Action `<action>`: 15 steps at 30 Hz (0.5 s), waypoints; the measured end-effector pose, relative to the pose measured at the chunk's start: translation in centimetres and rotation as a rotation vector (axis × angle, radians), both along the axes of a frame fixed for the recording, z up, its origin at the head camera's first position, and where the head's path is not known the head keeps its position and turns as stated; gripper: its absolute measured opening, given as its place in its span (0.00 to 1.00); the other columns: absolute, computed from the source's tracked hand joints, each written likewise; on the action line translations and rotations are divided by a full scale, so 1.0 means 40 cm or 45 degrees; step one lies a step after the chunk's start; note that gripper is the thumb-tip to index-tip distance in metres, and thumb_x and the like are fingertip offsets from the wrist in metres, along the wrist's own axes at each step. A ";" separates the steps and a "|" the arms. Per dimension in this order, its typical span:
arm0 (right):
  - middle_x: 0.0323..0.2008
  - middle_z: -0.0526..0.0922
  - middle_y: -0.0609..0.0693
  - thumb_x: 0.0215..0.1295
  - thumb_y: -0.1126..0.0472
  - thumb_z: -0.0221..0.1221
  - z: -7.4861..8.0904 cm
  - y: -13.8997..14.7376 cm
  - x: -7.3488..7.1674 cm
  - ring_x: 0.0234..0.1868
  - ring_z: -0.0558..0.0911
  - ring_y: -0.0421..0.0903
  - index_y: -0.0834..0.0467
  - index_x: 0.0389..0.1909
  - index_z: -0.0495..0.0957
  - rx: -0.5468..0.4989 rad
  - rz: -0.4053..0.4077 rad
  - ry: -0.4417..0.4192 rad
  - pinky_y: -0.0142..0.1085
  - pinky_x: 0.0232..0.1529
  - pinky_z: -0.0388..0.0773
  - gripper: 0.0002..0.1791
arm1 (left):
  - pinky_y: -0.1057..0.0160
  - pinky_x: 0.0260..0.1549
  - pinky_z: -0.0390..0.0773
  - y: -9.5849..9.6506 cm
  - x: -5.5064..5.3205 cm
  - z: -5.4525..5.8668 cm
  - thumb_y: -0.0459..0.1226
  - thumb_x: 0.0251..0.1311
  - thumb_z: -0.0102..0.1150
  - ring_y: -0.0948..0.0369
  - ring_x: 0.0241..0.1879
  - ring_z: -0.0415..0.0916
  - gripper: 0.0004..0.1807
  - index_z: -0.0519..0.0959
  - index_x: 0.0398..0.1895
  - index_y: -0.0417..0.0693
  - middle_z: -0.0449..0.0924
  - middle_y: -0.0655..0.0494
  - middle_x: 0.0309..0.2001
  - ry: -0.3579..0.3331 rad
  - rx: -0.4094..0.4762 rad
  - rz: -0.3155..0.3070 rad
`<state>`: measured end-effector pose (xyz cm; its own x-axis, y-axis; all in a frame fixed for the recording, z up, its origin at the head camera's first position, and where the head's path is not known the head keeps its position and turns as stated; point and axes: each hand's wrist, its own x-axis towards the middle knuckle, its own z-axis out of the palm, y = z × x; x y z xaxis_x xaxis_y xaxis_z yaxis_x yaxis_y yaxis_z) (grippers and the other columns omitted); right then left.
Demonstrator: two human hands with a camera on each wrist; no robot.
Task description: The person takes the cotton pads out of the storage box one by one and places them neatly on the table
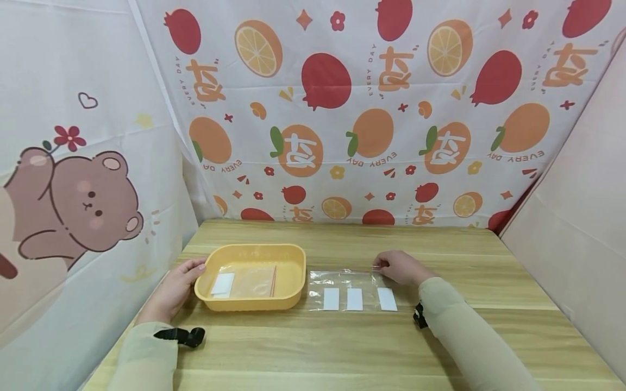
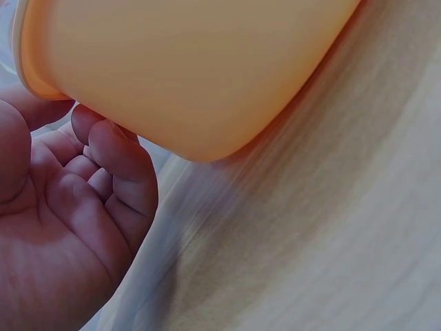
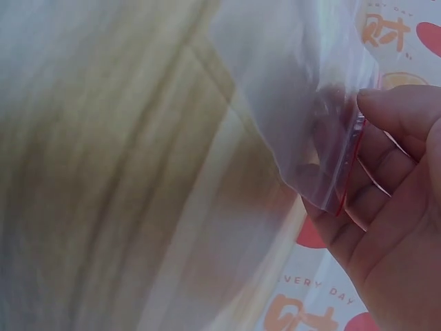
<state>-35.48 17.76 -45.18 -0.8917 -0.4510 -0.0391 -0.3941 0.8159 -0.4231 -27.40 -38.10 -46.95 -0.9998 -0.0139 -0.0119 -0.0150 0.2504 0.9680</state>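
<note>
My left hand (image 1: 172,287) grips the left end of a yellow plastic tray (image 1: 251,305), thumb at the rim and curled fingers (image 2: 124,162) against the outer wall. Inside the tray lie a clear zip bag (image 1: 254,279) with a red seal line and a white rectangular piece (image 1: 223,283). To the tray's right, my right hand (image 1: 402,267) pinches the top edge of a clear zip bag (image 3: 282,96) between thumb and fingers, at its red seal. A white rectangle (image 1: 387,299) shows at the bag's lower end.
Two more white rectangles, one on the left (image 1: 331,299) and one in the middle (image 1: 355,299), show with clear bags between the tray and my right hand. All stand on a wood-grain table (image 1: 352,347). A fruit-print cloth (image 1: 337,119) hangs behind, and a bear-print cloth (image 1: 88,201) at the left.
</note>
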 end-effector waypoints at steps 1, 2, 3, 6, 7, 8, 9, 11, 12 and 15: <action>0.35 0.80 0.42 0.69 0.67 0.59 -0.001 -0.001 0.000 0.38 0.76 0.43 0.51 0.42 0.83 0.000 0.005 0.010 0.43 0.46 0.75 0.09 | 0.67 0.42 0.80 0.000 -0.001 0.000 0.46 0.80 0.45 0.72 0.44 0.76 0.33 0.59 0.72 0.26 0.74 0.47 0.58 0.002 0.003 -0.003; 0.35 0.81 0.42 0.69 0.67 0.59 -0.001 -0.002 0.000 0.39 0.76 0.43 0.50 0.42 0.84 -0.001 0.006 0.017 0.44 0.47 0.76 0.09 | 0.67 0.42 0.80 -0.001 -0.003 0.000 0.46 0.80 0.45 0.72 0.44 0.77 0.33 0.59 0.72 0.26 0.75 0.49 0.57 0.004 0.009 -0.005; 0.36 0.81 0.41 0.69 0.67 0.59 -0.001 -0.004 0.000 0.39 0.76 0.43 0.50 0.41 0.84 -0.003 0.006 0.022 0.44 0.48 0.76 0.09 | 0.67 0.42 0.80 -0.003 -0.004 0.000 0.47 0.80 0.46 0.72 0.44 0.77 0.33 0.59 0.72 0.27 0.75 0.51 0.56 0.003 0.011 -0.005; 0.36 0.82 0.41 0.70 0.67 0.59 -0.001 -0.009 0.001 0.40 0.77 0.42 0.50 0.40 0.84 -0.001 0.003 0.034 0.46 0.51 0.77 0.10 | 0.67 0.42 0.81 -0.005 -0.008 0.000 0.47 0.79 0.46 0.71 0.44 0.77 0.33 0.60 0.71 0.28 0.76 0.58 0.52 -0.002 0.027 0.000; 0.36 0.82 0.40 0.70 0.67 0.59 -0.001 -0.011 0.001 0.40 0.78 0.42 0.49 0.40 0.85 0.004 0.003 0.041 0.46 0.51 0.77 0.10 | 0.67 0.42 0.81 -0.006 -0.008 0.000 0.47 0.79 0.47 0.72 0.44 0.77 0.33 0.60 0.71 0.28 0.76 0.59 0.52 -0.001 0.030 -0.002; 0.36 0.82 0.40 0.70 0.67 0.59 -0.001 -0.012 0.000 0.41 0.78 0.42 0.49 0.39 0.85 0.008 0.001 0.047 0.46 0.52 0.77 0.10 | 0.67 0.42 0.81 -0.006 -0.008 0.000 0.47 0.79 0.47 0.71 0.44 0.77 0.33 0.60 0.71 0.28 0.76 0.59 0.52 -0.002 0.035 0.002; 0.36 0.82 0.40 0.69 0.68 0.59 -0.002 -0.014 0.000 0.41 0.78 0.42 0.49 0.39 0.85 0.013 0.005 0.056 0.46 0.51 0.77 0.10 | 0.67 0.42 0.81 -0.006 -0.008 0.000 0.47 0.79 0.47 0.71 0.44 0.77 0.33 0.60 0.71 0.28 0.76 0.59 0.52 -0.002 0.034 0.003; 0.36 0.83 0.40 0.69 0.68 0.59 -0.004 -0.015 -0.002 0.41 0.79 0.42 0.49 0.39 0.85 0.025 -0.001 0.069 0.46 0.52 0.77 0.11 | 0.67 0.42 0.80 -0.004 -0.006 0.000 0.46 0.80 0.46 0.71 0.44 0.77 0.32 0.60 0.71 0.27 0.76 0.55 0.54 0.000 0.033 0.002; 0.37 0.83 0.40 0.70 0.68 0.59 -0.005 -0.016 -0.003 0.42 0.79 0.41 0.49 0.40 0.86 0.029 -0.002 0.075 0.45 0.52 0.77 0.11 | 0.67 0.42 0.80 -0.003 -0.005 0.000 0.45 0.80 0.46 0.71 0.44 0.77 0.31 0.60 0.71 0.27 0.76 0.53 0.55 0.001 0.032 0.005; 0.38 0.83 0.39 0.70 0.67 0.59 -0.009 -0.018 -0.005 0.43 0.79 0.41 0.48 0.42 0.86 0.029 -0.018 0.074 0.45 0.53 0.77 0.12 | 0.68 0.42 0.80 -0.001 -0.003 -0.003 0.45 0.80 0.45 0.71 0.44 0.77 0.31 0.59 0.72 0.27 0.75 0.48 0.58 -0.006 0.027 0.008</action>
